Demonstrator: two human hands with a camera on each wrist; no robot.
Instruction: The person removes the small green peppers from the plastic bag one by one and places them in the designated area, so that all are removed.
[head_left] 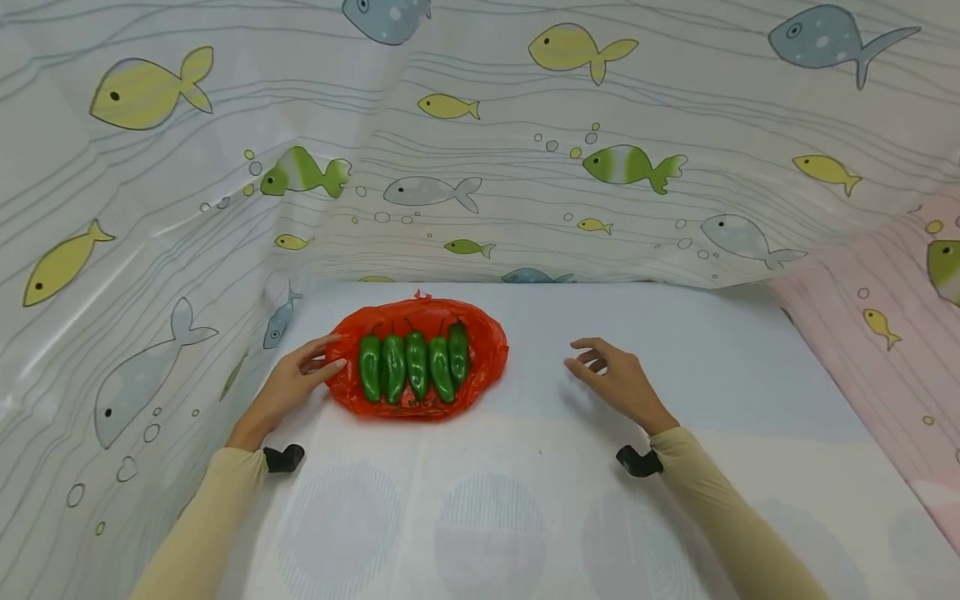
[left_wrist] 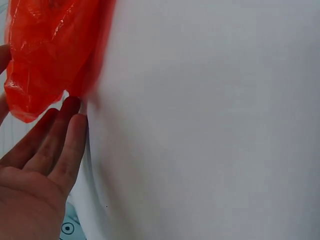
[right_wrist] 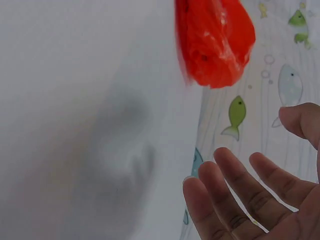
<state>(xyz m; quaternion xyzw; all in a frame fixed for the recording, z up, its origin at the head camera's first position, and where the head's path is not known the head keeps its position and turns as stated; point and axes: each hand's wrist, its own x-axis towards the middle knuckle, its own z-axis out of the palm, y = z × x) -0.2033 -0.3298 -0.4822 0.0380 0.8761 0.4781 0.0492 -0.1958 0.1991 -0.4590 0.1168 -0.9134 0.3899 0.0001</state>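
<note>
A crinkled red plastic bag (head_left: 489, 354) lies spread out on the white-covered table, left of centre. Several glossy green peppers (head_left: 417, 365) are lined up side by side on it, their stems pointing away from me. At the bag's left edge is my left hand (head_left: 288, 385), thumb and fingers apart with the rim between them; the left wrist view has the fingers extended by the red plastic (left_wrist: 55, 45), and firm contact cannot be made out. My right hand (head_left: 618, 379) hovers over the table to the right of the bag, fingers loosely bent, holding nothing.
A sheet (head_left: 517, 192) printed with fish hangs as a wall at the back and along both sides. The table cover (head_left: 555, 500) carries pale round prints near me. A black wrist mount (head_left: 639, 461) juts inward from each sleeve.
</note>
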